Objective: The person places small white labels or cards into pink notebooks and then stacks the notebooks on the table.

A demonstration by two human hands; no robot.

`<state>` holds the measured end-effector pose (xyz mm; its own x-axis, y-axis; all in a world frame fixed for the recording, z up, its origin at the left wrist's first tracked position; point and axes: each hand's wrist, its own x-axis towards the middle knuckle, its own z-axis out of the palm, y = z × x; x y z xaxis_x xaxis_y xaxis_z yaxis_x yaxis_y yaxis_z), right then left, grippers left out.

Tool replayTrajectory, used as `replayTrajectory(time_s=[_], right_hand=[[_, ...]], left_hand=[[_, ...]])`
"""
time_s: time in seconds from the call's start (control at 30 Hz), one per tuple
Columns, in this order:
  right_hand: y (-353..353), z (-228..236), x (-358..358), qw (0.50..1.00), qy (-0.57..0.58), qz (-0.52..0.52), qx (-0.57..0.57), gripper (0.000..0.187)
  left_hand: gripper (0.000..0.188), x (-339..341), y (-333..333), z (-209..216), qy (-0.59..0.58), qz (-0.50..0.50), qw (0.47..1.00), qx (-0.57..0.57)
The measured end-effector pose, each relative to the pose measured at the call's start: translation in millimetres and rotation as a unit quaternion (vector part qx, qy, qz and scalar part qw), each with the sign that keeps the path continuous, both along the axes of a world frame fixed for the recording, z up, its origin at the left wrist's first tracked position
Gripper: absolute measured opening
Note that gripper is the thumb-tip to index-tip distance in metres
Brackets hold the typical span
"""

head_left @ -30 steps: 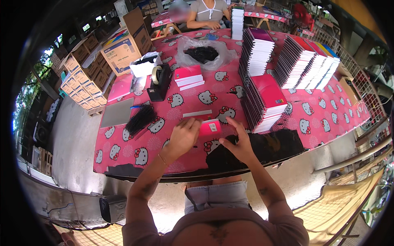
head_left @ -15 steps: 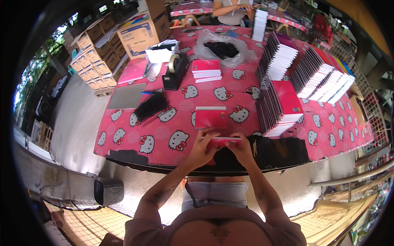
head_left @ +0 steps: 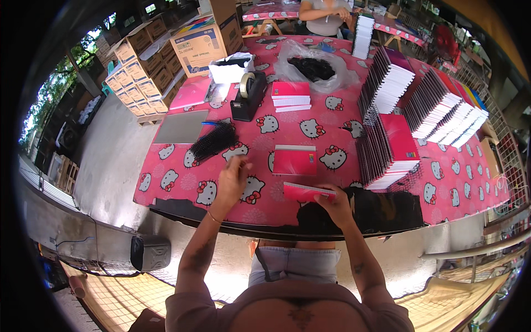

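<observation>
Table (head_left: 182, 182) with pink cartoon-cat cloth, carrying all items below; its near edge is dark.

Cardboard boxes (head_left: 202, 47), stacked at the far left beside the table, closed; contents not visible.

Upright rows of pink-covered notebooks (head_left: 387, 146), white page edges showing, ranged along the right half of the table; further rows (head_left: 442, 113) stand behind them.

Clear plastic bag (head_left: 312, 69), far centre, open, holding a heap of black binding combs.

White box (head_left: 229, 69), left of the bag, open, with dark items inside that cannot be made out.

Grey board sheet (head_left: 180, 127), flat, at the left edge.

Black tape dispenser (head_left: 249, 97) with a roll of tape, just left of a small stack of pink notebooks (head_left: 290, 94).

Loose bundle of black combs (head_left: 213, 141), lying ahead and to the left of the left hand.

Single pink notebook (head_left: 295, 160), flat, mid-table, between the two hands and further out.

Thin pink booklet (head_left: 307, 192), at the near edge, its right end gripped by the right hand (head_left: 334, 205), fingers closed around it.

Left hand (head_left: 231, 180), raised above the cloth, well left of the booklet, fingers loosely curled, holding nothing that can be made out; motion-blurred.
</observation>
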<state>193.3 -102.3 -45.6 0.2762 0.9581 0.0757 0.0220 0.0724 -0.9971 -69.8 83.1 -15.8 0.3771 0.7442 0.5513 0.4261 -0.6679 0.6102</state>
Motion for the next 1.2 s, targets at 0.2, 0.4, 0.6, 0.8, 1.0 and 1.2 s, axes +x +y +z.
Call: replayTrajectory(time_s=[0.2, 0.4, 0.6, 0.8, 1.0, 1.2], right_hand=[[2, 0, -3, 1.0, -0.008, -0.001, 0.029, 0.026], [2, -2, -3, 0.999, -0.015, 0.003, 0.034, 0.025], [1, -4, -1, 0.999, -0.023, 0.007, 0.042, 0.024], [-6, 6, -4, 0.997, -0.064, 0.006, 0.04, 0.023], [-19, 16, -9, 0.998, -0.06, -0.006, 0.034, 0.024], [-24, 23, -27, 0.997, 0.034, -0.071, 0.0, 0.029]], left_hand=[[0.018, 29, -80, 23, -0.027, -0.096, 0.992, -0.07], [0.023, 32, -69, 14, -0.035, -0.089, 0.995, -0.02], [0.026, 34, -60, 16, -0.017, -0.153, 0.988, 0.015], [0.022, 34, -57, 35, 0.059, -0.222, 0.973, 0.005], [0.024, 33, -48, 42, 0.13, -0.252, 0.957, 0.059], [0.063, 60, -88, 58, 0.245, -0.026, 0.94, 0.235]])
